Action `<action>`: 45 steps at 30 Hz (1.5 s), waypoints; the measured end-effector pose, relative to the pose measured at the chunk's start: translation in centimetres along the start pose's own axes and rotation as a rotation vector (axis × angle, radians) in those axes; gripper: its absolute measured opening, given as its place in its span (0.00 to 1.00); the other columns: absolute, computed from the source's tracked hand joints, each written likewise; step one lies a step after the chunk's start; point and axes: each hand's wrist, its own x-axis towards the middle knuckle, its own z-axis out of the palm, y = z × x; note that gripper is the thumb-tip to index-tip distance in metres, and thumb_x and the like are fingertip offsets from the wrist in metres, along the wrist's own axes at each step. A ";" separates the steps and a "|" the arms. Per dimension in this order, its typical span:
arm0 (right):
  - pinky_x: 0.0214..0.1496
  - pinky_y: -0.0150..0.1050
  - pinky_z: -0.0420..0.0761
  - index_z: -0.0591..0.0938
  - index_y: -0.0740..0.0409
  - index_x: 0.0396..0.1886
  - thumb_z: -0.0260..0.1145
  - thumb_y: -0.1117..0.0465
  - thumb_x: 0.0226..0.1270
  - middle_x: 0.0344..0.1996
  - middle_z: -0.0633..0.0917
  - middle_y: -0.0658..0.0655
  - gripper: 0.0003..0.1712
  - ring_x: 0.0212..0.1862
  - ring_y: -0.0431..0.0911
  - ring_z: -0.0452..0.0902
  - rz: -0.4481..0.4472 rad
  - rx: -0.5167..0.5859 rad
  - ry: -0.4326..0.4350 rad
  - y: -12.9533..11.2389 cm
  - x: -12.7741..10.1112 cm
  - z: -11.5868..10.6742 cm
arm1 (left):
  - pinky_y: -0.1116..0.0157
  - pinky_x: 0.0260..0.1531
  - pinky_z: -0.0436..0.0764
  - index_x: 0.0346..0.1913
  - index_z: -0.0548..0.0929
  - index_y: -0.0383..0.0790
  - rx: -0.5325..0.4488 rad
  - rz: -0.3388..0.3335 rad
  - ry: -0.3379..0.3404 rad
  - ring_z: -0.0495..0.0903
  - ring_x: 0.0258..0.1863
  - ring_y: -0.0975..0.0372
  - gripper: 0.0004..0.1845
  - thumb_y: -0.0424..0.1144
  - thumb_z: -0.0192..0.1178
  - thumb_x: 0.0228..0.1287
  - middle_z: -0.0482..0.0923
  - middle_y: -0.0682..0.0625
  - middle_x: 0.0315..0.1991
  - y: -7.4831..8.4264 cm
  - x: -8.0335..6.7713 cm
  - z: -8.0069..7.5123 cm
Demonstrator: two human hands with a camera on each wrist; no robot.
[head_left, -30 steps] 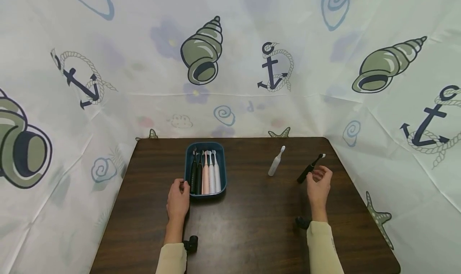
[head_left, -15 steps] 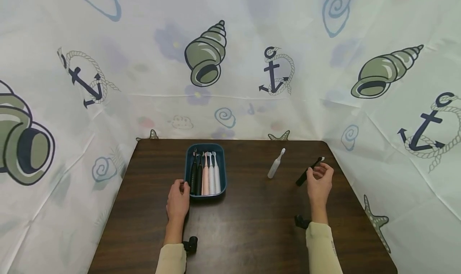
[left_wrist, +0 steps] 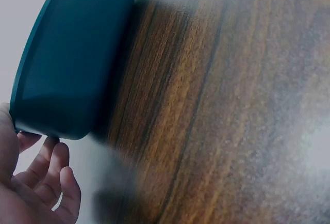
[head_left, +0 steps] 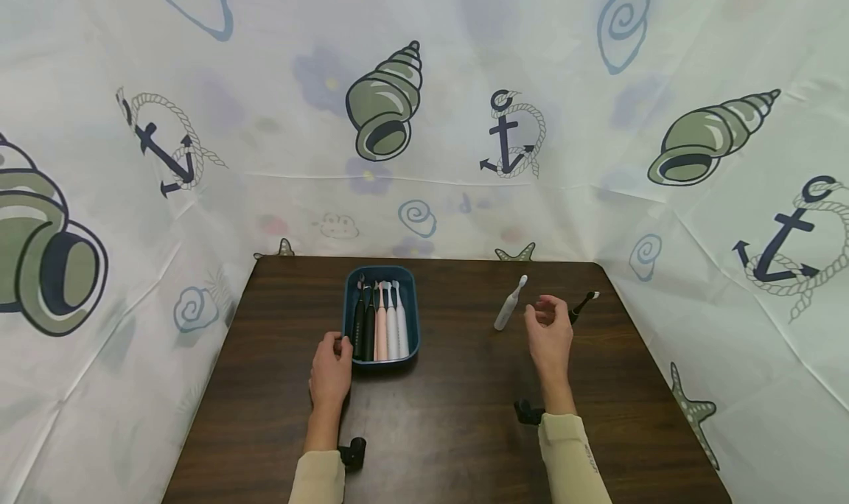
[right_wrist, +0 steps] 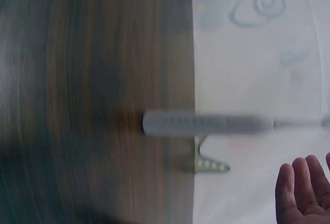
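A dark blue box point(head_left: 414, 320) holds several electric toothbrushes point(head_left: 381, 327) in black, pink and white, side by side, heads toward the far edge. My left hand point(head_left: 330, 371) grips the box's near left corner; in the left wrist view its thumb is at the rim and fingertips meet the outer wall point(left_wrist: 72, 64). My right hand point(head_left: 550, 338) is between two toothbrushes on the table, fingers loosely bent and holding nothing. Left of it lies a white electric toothbrush point(head_left: 508, 309), also large in the right wrist view. A black electric toothbrush point(head_left: 578, 309) lies to its right, partly hidden by the hand.
The brown wooden table point(head_left: 451, 408) has its far edge near the box. A white cloth point(head_left: 451, 121) printed with shells and anchors hangs behind and along both sides. Each wrist wears a small black camera, as at the left wrist camera point(head_left: 354, 452).
My right hand has let go of the black toothbrush and moved left toward the white one. The black toothbrush stays on the table. My left hand remains at the box.
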 end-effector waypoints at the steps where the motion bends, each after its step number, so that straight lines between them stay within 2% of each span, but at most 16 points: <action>1: 0.47 0.19 0.76 0.78 0.58 0.66 0.68 0.58 0.78 0.58 0.84 0.63 0.22 0.54 0.47 0.81 -0.001 0.005 -0.020 -0.1 -0.2 0.5 | 0.46 0.43 0.74 0.64 0.79 0.48 0.000 -0.002 0.002 0.83 0.50 0.49 0.20 0.55 0.49 0.86 0.83 0.45 0.54 0.0 0.0 0.0; 5: 0.46 0.20 0.78 0.77 0.61 0.68 0.68 0.61 0.78 0.60 0.83 0.64 0.23 0.57 0.53 0.83 -0.008 0.028 -0.090 -0.8 -0.9 2.7 | 0.44 0.45 0.74 0.65 0.79 0.47 -0.001 -0.009 0.001 0.83 0.51 0.48 0.20 0.55 0.49 0.86 0.83 0.44 0.55 -0.2 0.1 0.0; 9: 0.45 0.23 0.79 0.79 0.58 0.65 0.69 0.61 0.77 0.58 0.84 0.63 0.21 0.56 0.53 0.84 -0.007 0.053 -0.129 -1.5 -1.8 5.1 | 0.44 0.47 0.75 0.65 0.79 0.47 -0.001 -0.020 -0.001 0.83 0.51 0.49 0.20 0.55 0.49 0.85 0.83 0.45 0.55 -0.2 0.1 0.1; 13: 0.45 0.30 0.82 0.82 0.55 0.60 0.71 0.59 0.75 0.55 0.85 0.61 0.17 0.53 0.52 0.85 -0.007 0.061 -0.169 -2.1 -2.8 7.7 | 0.42 0.47 0.74 0.65 0.79 0.47 -0.009 -0.026 0.003 0.83 0.51 0.48 0.21 0.55 0.49 0.86 0.83 0.44 0.55 -0.1 0.0 0.1; 19: 0.49 0.42 0.86 0.83 0.55 0.60 0.72 0.59 0.74 0.55 0.87 0.63 0.18 0.53 0.53 0.87 0.010 0.043 -0.254 -3.0 -4.3 11.3 | 0.40 0.48 0.75 0.65 0.80 0.46 -0.018 -0.014 0.006 0.83 0.51 0.47 0.20 0.54 0.50 0.86 0.84 0.44 0.55 0.0 0.1 0.2; 25: 0.52 0.48 0.87 0.85 0.55 0.58 0.73 0.59 0.73 0.51 0.88 0.59 0.17 0.52 0.52 0.86 0.036 -0.017 -0.311 -3.4 -5.3 14.2 | 0.41 0.46 0.76 0.64 0.80 0.47 0.002 0.001 -0.001 0.84 0.50 0.48 0.20 0.55 0.50 0.85 0.84 0.45 0.54 -0.2 0.1 0.2; 30: 0.53 0.51 0.87 0.83 0.60 0.60 0.72 0.60 0.73 0.53 0.87 0.61 0.19 0.52 0.53 0.86 0.031 -0.065 -0.391 -4.0 -6.2 16.1 | 0.43 0.45 0.76 0.62 0.81 0.48 0.033 0.004 0.002 0.84 0.48 0.48 0.18 0.54 0.50 0.85 0.84 0.46 0.53 -0.4 0.2 0.1; 36: 0.54 0.53 0.85 0.83 0.62 0.62 0.72 0.61 0.73 0.54 0.86 0.62 0.21 0.52 0.54 0.85 0.009 -0.138 -0.459 -4.7 -6.9 17.5 | 0.43 0.44 0.76 0.61 0.81 0.50 0.043 0.012 0.012 0.85 0.48 0.49 0.18 0.55 0.49 0.85 0.84 0.49 0.52 -0.3 0.1 0.3; 45: 0.58 0.56 0.84 0.81 0.64 0.69 0.70 0.57 0.75 0.60 0.84 0.64 0.27 0.55 0.55 0.83 -0.024 -0.342 -0.544 -5.8 -7.2 19.0 | 0.42 0.46 0.77 0.61 0.82 0.48 0.061 0.019 0.016 0.85 0.48 0.47 0.18 0.55 0.49 0.86 0.84 0.47 0.53 -0.3 0.2 0.1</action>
